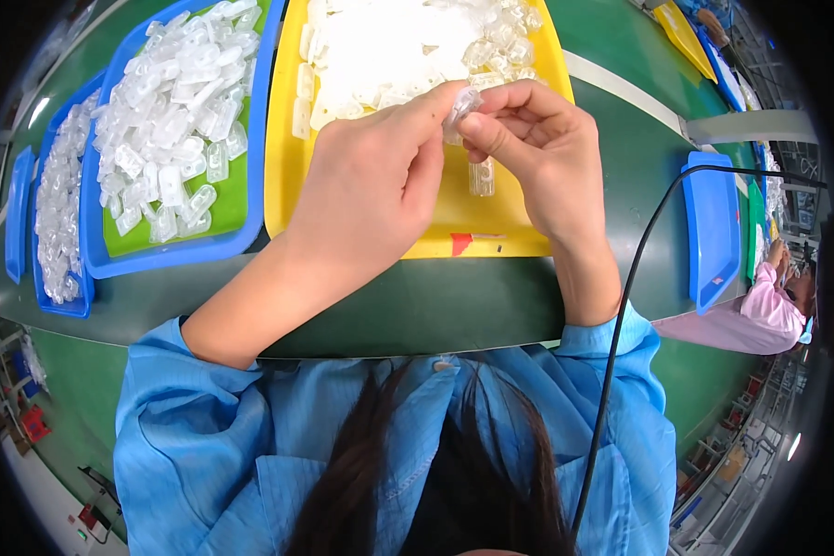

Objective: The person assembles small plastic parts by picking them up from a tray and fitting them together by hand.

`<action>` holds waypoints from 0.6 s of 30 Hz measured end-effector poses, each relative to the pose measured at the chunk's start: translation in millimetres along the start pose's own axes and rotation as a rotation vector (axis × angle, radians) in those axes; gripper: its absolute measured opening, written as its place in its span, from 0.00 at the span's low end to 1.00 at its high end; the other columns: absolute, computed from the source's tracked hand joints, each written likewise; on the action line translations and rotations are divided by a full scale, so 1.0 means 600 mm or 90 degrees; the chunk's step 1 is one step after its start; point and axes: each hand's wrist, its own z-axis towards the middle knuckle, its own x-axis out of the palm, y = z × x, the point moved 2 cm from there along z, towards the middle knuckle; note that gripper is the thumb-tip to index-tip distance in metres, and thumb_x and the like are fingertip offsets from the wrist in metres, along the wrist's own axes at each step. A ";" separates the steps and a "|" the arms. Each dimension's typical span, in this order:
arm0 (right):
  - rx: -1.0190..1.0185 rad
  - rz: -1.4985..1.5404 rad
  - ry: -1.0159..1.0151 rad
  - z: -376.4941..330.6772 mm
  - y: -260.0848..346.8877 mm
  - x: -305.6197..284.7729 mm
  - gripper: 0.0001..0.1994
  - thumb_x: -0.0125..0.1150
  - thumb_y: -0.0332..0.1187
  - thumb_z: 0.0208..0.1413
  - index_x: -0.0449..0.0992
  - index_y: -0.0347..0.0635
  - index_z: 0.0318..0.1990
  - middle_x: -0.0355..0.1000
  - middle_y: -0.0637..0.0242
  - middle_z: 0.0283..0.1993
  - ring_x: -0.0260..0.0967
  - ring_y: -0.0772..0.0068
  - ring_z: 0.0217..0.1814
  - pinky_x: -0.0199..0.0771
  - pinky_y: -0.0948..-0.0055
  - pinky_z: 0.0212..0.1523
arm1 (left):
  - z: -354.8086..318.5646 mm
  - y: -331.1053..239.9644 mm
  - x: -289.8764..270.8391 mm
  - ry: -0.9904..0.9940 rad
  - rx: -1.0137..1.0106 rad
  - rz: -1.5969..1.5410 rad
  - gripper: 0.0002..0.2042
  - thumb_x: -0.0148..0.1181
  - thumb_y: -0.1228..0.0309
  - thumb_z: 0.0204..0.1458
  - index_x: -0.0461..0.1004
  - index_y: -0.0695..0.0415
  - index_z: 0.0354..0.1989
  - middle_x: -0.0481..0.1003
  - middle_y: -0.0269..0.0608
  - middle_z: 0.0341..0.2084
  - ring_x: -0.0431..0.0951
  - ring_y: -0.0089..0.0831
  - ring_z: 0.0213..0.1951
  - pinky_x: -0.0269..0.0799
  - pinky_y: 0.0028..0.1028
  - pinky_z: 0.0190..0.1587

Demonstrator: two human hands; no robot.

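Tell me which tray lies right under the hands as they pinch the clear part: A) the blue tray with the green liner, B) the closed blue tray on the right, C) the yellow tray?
C: both hands, left and right, pinch the clear part over the yellow tray; the blue trays sit off to the sides.

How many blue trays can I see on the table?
4: one with clear parts beside the yellow tray, one left of it, one far left, one at right. More may be hidden.
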 end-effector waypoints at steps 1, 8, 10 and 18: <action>0.002 0.000 -0.001 -0.001 0.000 0.001 0.06 0.62 0.24 0.48 0.72 0.32 0.31 0.73 0.65 0.28 0.70 0.82 0.27 0.69 0.86 0.29 | 0.001 -0.002 0.000 0.000 0.002 -0.001 0.13 0.50 0.80 0.46 0.70 0.63 0.42 0.71 0.48 0.18 0.72 0.40 0.18 0.66 0.30 0.20; -0.006 -0.049 0.012 0.000 0.005 -0.004 0.06 0.63 0.24 0.47 0.72 0.32 0.30 0.74 0.64 0.27 0.70 0.81 0.25 0.70 0.86 0.27 | -0.003 -0.013 0.003 -0.014 0.055 0.119 0.14 0.52 0.81 0.44 0.68 0.66 0.42 0.72 0.48 0.18 0.73 0.41 0.20 0.68 0.33 0.23; 0.006 -0.058 0.018 0.001 0.004 -0.005 0.06 0.63 0.24 0.46 0.72 0.32 0.30 0.74 0.64 0.27 0.70 0.81 0.25 0.70 0.85 0.27 | -0.004 -0.022 0.001 -0.008 0.061 0.140 0.14 0.52 0.81 0.44 0.68 0.66 0.42 0.72 0.48 0.19 0.73 0.42 0.20 0.67 0.34 0.23; 0.006 -0.014 0.015 0.000 -0.004 -0.007 0.06 0.63 0.24 0.46 0.72 0.32 0.29 0.73 0.64 0.26 0.70 0.81 0.24 0.70 0.85 0.26 | -0.006 -0.007 0.003 0.055 -0.065 -0.051 0.12 0.52 0.80 0.45 0.69 0.63 0.40 0.72 0.48 0.18 0.73 0.44 0.20 0.67 0.35 0.23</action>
